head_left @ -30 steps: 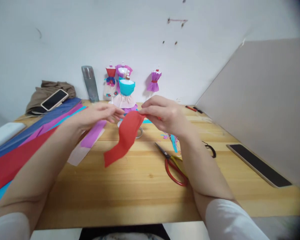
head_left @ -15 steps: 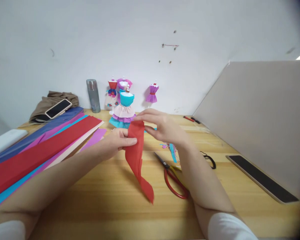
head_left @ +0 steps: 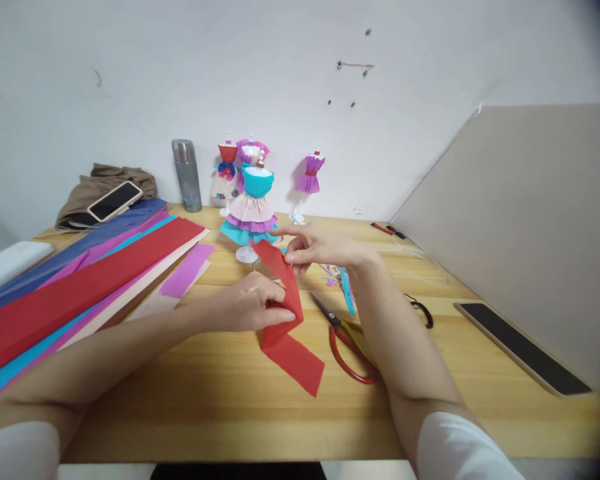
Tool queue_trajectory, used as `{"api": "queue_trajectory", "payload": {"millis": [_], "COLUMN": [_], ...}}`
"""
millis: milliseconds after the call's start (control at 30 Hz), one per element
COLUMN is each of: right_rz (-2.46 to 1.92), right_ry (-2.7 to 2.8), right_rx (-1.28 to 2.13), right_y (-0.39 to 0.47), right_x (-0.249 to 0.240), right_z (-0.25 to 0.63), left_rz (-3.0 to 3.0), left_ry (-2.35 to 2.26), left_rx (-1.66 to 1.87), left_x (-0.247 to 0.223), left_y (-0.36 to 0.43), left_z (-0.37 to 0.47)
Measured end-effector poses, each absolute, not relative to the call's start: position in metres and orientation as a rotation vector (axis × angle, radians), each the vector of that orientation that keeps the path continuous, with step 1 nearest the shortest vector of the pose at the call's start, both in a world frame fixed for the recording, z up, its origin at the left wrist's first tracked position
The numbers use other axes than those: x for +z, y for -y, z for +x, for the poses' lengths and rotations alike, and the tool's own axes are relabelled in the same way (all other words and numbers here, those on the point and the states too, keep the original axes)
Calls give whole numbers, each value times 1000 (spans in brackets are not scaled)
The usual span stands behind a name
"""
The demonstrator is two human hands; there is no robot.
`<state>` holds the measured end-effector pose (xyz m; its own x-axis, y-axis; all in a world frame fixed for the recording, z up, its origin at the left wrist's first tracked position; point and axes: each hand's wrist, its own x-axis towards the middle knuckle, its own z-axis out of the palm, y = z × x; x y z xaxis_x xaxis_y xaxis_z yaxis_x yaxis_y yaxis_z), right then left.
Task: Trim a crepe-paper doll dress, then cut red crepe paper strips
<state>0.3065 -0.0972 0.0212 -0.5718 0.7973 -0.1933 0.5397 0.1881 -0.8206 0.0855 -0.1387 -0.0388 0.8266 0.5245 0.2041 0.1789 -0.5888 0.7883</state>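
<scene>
A red crepe paper strip [head_left: 296,361] hangs in loose folds above the wooden table, its lower end slanting to the right. My left hand [head_left: 254,303] is closed on the middle of the strip, thumb in front, other fingers partly hidden. Higher up, my right hand [head_left: 327,249] pinches the strip's right edge, with the index finger stretched out over the top. Scissors [head_left: 336,325] with red and yellow handles lie to the right, blades apart from the paper and partly behind my right forearm. Just beyond my hands stands a small dress form [head_left: 255,208] in blue, pink and purple paper.
Long coloured paper strips [head_left: 105,273] cover the left side, near a phone [head_left: 115,201] on brown cloth. A grey flask [head_left: 187,177] and more dress forms [head_left: 311,175] stand by the wall. Paper scraps [head_left: 347,290], a black-faced slab [head_left: 523,347] and a grey partition [head_left: 520,200] are rightward.
The strip has unfolded from a stacked bundle into a zigzag, its lower end swinging right. My left hand has moved right and slightly lower; my right fingers have closed on its edge. The view tilted down.
</scene>
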Motion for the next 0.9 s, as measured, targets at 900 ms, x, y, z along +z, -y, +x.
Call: {"api": "queue_trajectory", "payload": {"millis": [900], "right_rz": [-1351], "right_ry": [2627], "right_rx": [953], "right_y": [88], "right_x": [28], "right_z": [339], "left_rz": [1605], "left_ry": [-684], "left_rx": [74], "left_x": [-27], "left_y": [75], "left_z": [52]}}
